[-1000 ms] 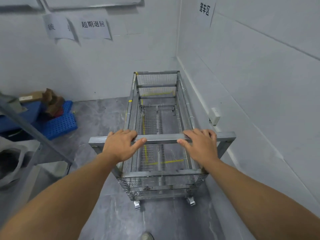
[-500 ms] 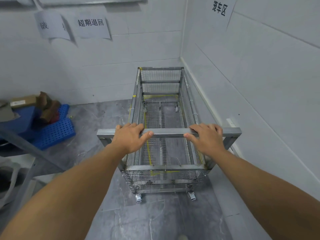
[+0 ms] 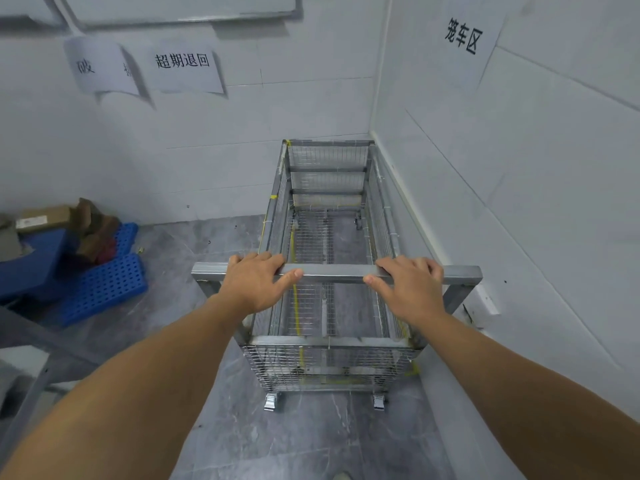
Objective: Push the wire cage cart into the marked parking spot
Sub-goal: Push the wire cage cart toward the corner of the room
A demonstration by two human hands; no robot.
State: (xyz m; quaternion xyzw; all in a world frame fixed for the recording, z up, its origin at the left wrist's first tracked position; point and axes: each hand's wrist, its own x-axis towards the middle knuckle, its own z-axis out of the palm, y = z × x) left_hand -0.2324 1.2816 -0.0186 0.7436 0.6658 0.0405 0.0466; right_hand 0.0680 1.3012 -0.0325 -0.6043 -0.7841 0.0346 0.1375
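The empty wire cage cart (image 3: 329,368) stands lengthwise in the room's far right corner, its far end close to the back wall and its right side along the right wall. Yellow floor tape (image 3: 296,306) shows through the mesh bottom, and a bit more at the near right corner. My left hand (image 3: 256,284) grips the left part of the steel handle bar (image 3: 334,270). My right hand (image 3: 410,289) grips the bar to the right of its middle. Both arms are stretched out.
Paper signs hang on the back wall (image 3: 181,69) and on the right wall (image 3: 464,36). A blue plastic pallet (image 3: 104,285) with cardboard boxes (image 3: 45,216) lies on the floor at left. A grey metal frame (image 3: 38,362) stands at the near left. A wall socket (image 3: 488,301) sits low on the right wall beside the handle.
The cart has rolled forward into the corner, closer to the back wall. Both hands kept their grip on the handle bar and I moved forward with it.
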